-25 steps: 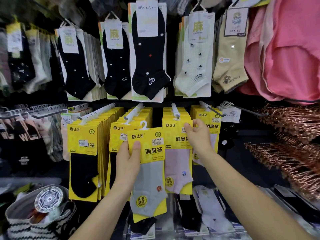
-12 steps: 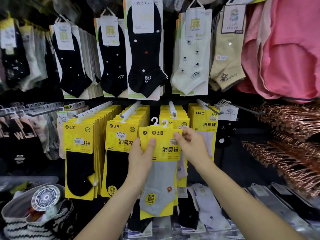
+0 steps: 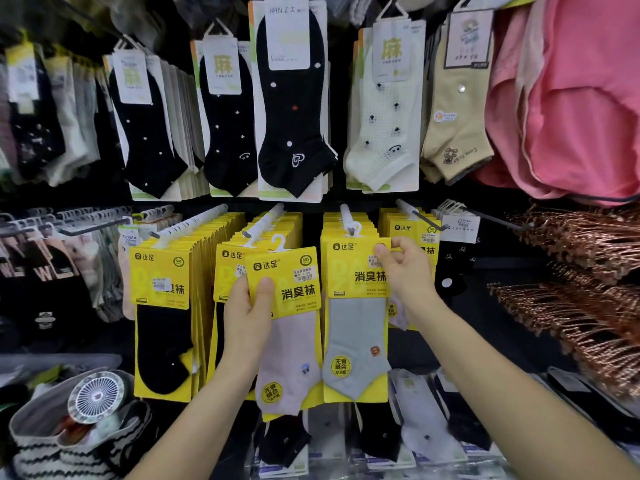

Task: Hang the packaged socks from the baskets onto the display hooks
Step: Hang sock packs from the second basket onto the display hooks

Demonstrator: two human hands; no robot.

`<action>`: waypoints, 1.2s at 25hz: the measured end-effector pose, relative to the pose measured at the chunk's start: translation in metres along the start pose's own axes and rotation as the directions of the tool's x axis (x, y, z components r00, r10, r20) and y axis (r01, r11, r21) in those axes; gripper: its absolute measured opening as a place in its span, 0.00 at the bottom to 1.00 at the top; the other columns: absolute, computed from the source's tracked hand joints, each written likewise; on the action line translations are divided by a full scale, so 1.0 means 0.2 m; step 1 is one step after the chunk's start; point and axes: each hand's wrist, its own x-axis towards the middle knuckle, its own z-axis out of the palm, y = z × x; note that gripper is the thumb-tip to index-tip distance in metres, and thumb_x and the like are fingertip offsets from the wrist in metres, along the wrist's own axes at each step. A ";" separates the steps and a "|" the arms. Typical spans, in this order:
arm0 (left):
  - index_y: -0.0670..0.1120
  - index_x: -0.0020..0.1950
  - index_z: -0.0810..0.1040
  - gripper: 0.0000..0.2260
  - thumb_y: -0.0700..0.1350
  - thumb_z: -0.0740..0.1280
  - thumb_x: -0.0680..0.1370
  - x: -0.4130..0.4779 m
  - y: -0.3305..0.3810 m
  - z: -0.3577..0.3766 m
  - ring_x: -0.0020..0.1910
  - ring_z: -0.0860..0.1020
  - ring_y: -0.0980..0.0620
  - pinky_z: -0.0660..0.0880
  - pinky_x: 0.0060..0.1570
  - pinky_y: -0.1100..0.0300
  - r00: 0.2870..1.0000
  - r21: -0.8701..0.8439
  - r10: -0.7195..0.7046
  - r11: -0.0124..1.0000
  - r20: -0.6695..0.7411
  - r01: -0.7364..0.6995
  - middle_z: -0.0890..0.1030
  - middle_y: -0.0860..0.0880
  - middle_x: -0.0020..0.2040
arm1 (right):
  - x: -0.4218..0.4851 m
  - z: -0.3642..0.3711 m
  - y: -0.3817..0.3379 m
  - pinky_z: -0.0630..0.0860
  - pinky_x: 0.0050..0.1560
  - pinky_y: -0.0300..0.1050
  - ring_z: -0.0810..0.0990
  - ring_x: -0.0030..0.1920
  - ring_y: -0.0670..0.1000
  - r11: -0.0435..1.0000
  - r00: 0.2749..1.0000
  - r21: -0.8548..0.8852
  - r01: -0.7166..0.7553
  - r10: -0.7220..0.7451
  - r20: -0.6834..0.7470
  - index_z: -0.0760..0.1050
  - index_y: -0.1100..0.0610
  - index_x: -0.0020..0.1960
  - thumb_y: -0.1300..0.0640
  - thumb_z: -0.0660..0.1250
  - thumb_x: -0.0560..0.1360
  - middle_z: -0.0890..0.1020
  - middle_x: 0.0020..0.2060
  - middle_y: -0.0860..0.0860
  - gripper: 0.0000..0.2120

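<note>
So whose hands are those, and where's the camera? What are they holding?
Those are a person's own two hands; there is no machine here. The camera sits on the person's head and looks forward and down at a shop wall full of socks on hooks. The left hand holds a pink sock pack on a yellow card, and its little hanger looks free. The right hand pinches the top corner of a grey sock pack, which seems to hang on a display hook. Low on the left sits a striped basket with a small round fan on top.
</note>
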 end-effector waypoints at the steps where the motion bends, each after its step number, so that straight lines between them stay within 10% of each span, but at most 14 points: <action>1: 0.46 0.49 0.76 0.07 0.45 0.59 0.80 0.00 0.01 0.00 0.45 0.79 0.50 0.75 0.45 0.55 1.000 0.005 0.002 1.000 0.012 -0.002 0.81 0.46 0.46 | 0.01 0.01 -0.01 0.77 0.39 0.53 0.76 0.37 0.61 0.998 1.000 -0.054 0.026 -0.026 0.004 0.70 0.49 0.40 0.52 0.64 0.77 0.83 0.39 0.57 0.08; 11: 0.50 0.41 0.74 0.08 0.43 0.61 0.79 -0.07 0.02 0.15 0.36 0.77 0.64 0.72 0.34 0.72 0.990 0.004 -0.031 1.000 0.135 0.030 0.79 0.56 0.37 | -0.09 0.01 0.05 0.71 0.38 0.29 0.75 0.41 0.40 0.988 0.983 -0.056 0.147 -0.152 -0.102 0.70 0.53 0.53 0.54 0.64 0.77 0.76 0.42 0.43 0.07; 18: 0.51 0.49 0.73 0.03 0.42 0.62 0.79 -0.11 0.06 0.31 0.44 0.80 0.58 0.76 0.40 0.67 0.957 -0.029 -0.087 0.995 0.277 0.099 0.81 0.51 0.47 | -0.22 0.00 0.12 0.77 0.48 0.63 0.80 0.46 0.64 0.998 0.988 0.025 0.054 -0.057 0.141 0.74 0.62 0.49 0.54 0.60 0.79 0.81 0.45 0.65 0.11; 26: 0.48 0.58 0.70 0.08 0.42 0.63 0.79 -0.07 0.05 0.31 0.44 0.75 0.63 0.73 0.41 0.69 0.964 0.048 -0.098 0.995 0.246 0.089 0.75 0.56 0.50 | -0.01 -0.01 0.01 0.60 0.29 0.35 0.63 0.29 0.45 0.975 0.994 -0.196 0.106 -0.096 0.059 0.64 0.53 0.35 0.52 0.59 0.79 0.66 0.29 0.46 0.15; 30: 0.49 0.56 0.70 0.07 0.43 0.63 0.78 -0.05 -0.01 0.30 0.45 0.74 0.64 0.73 0.40 0.70 0.959 0.094 -0.154 0.986 0.238 0.135 0.75 0.57 0.49 | 0.02 0.03 0.03 0.58 0.27 0.40 0.64 0.28 0.45 0.908 0.985 -0.383 0.169 -0.139 0.105 0.66 0.55 0.36 0.49 0.60 0.79 0.67 0.27 0.46 0.15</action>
